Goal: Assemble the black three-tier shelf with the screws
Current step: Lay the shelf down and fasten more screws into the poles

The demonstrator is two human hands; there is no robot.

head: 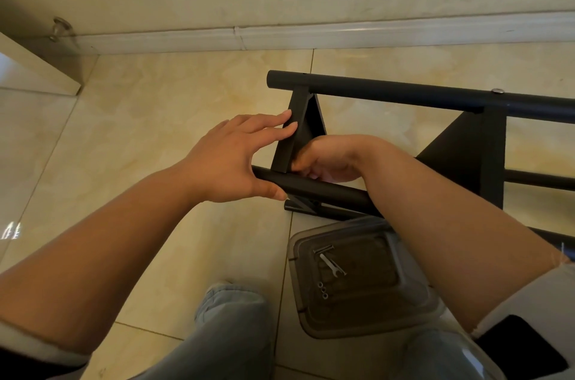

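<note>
The black shelf frame (404,96) lies on its side on the tiled floor, with round posts and flat shelf boards between them. My left hand (230,155) holds the end of the near post (323,192), thumb under it and straight fingertips touching the end shelf board (292,136). My right hand (329,158) is curled in behind that board where it meets the near post; what its fingers hold is hidden. A silver screw head (497,91) shows on the far post.
A clear plastic tray (361,280) by my knees holds a small wrench (329,264), a bolt and washers (323,290). A wall and white baseboard (280,37) run behind the frame. A pale furniture corner (40,68) stands at left.
</note>
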